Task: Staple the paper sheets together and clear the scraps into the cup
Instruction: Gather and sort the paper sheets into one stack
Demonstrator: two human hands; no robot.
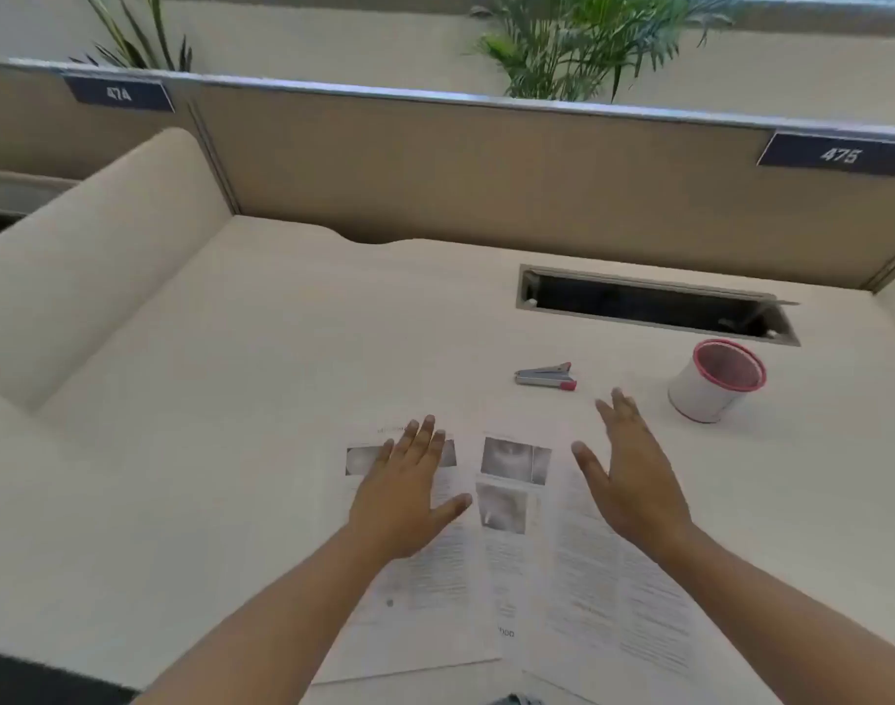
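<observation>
Left hand (pixel 404 496): fingers straight, flat over left paper sheets (pixel 435 592).
Right hand (pixel 633 475): spread, empty.
Stapler (pixel 546 375): just beyond right fingertips.
Cup (pixel 717 381): farther right.
Paper: light, floppy; likely best pinched at edges.

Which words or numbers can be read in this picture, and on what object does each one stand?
"474": white digits on the left number plate, at the top of the partition.
"475": white digits on the right number plate, on the same partition.
paper sheets: printed lines and headings, too blurred to read.
stapler and cup: no text visible.
</observation>
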